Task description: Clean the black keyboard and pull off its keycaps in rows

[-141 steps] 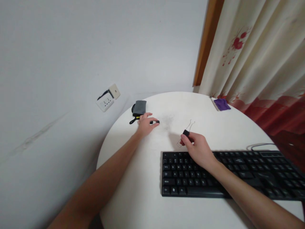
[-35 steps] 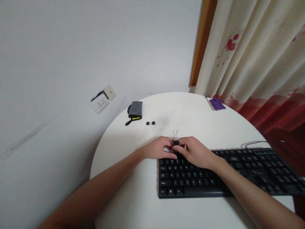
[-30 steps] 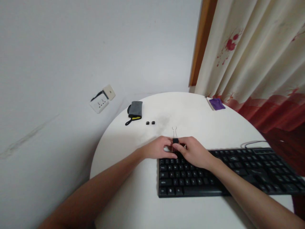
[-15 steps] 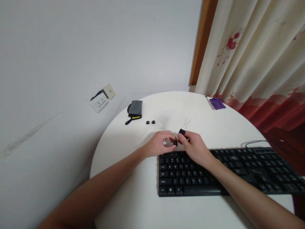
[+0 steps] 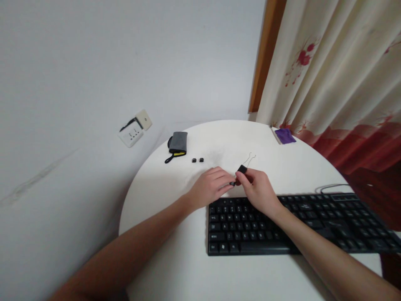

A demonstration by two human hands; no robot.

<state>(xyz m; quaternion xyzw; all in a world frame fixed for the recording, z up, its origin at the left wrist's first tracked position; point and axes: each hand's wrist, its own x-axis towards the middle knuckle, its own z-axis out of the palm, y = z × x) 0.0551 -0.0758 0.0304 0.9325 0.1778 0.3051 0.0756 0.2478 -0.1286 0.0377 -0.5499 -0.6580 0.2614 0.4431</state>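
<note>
My right hand (image 5: 259,189) is closed round the black handle of a keycap puller (image 5: 242,169), above the keyboard's back edge. Two thin wire prongs stick out of the handle, pointing away from me. On its left, my left hand (image 5: 209,187) pinches a small black keycap (image 5: 232,183) between thumb and fingertips, right beside the right fingers. Whether the puller's near end still touches that keycap is too small to tell. Below both hands lies the black keyboard (image 5: 250,246), partly covered by my right hand and forearm.
Two loose black keycaps (image 5: 197,160) sit side by side on the round white table (image 5: 163,209). Behind them lies a grey pouch (image 5: 178,142) with a black loop. A purple cloth (image 5: 285,136) is at the far right edge. The keyboard's cable (image 5: 332,186) curls behind it.
My left fingers have closed up more around the keycap, and the hand has turned so its back shows. My right hand with the puller has shifted slightly right, and the puller tilts more.
</note>
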